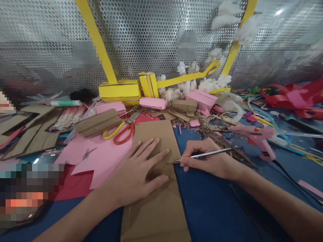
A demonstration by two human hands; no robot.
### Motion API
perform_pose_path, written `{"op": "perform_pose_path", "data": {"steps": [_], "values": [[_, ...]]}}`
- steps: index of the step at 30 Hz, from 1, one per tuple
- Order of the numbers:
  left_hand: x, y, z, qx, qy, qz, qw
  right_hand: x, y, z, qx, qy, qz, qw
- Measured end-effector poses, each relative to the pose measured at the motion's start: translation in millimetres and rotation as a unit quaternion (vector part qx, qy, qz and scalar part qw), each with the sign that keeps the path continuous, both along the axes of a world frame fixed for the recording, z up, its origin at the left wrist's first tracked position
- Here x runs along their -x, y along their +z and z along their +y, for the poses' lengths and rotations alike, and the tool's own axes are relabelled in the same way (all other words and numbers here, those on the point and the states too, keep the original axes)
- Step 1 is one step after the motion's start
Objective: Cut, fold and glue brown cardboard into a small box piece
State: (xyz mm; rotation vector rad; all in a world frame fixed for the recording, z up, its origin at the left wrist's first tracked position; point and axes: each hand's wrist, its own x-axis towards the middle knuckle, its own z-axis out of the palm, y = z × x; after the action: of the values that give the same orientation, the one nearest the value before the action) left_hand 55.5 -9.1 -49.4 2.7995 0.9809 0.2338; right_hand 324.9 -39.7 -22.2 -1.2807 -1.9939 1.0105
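Observation:
A long brown cardboard piece (157,218) lies lengthwise in front of me on the blue tabletop. My left hand (137,173) rests flat on it, fingers spread and holding nothing. In my right hand (208,158) is a slim silver craft knife (213,152), pinched between thumb and fingers like a pen. Its thin tip touches the cardboard near the right edge, just beyond my left fingertips. Red-and-yellow-handled scissors (123,132) lie by the cardboard's far left corner. Pink paper (101,164) spreads out left of the cardboard.
At right lies a pink glue gun (259,136) with a black cord. Cardboard scraps (37,129), yellow box shapes (119,90) and pink blocks (152,103) crowd the far side. Behind them stands a perforated metal panel (146,37). A blurred-out object sits at lower left.

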Motion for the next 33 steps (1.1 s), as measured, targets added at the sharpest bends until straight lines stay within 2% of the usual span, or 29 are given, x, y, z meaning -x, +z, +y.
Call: {"op": "perform_pose_path", "data": {"steps": [8, 21, 33], "values": [[-2, 0.1, 0, -0.001, 0.001, 0.007, 1.0, -2, 5.8, 1, -0.008, 0.019, -0.017, 1.0], [-2, 0.1, -1, -0.006, -0.003, 0.004, 1.0, -7, 5.2, 5, 0.002, 0.035, -0.008, 0.999], [0, 0.2, 0, -0.001, -0.005, 0.004, 1.0, -12, -6.2, 8, 0.018, 0.042, 0.05, 0.998]]}}
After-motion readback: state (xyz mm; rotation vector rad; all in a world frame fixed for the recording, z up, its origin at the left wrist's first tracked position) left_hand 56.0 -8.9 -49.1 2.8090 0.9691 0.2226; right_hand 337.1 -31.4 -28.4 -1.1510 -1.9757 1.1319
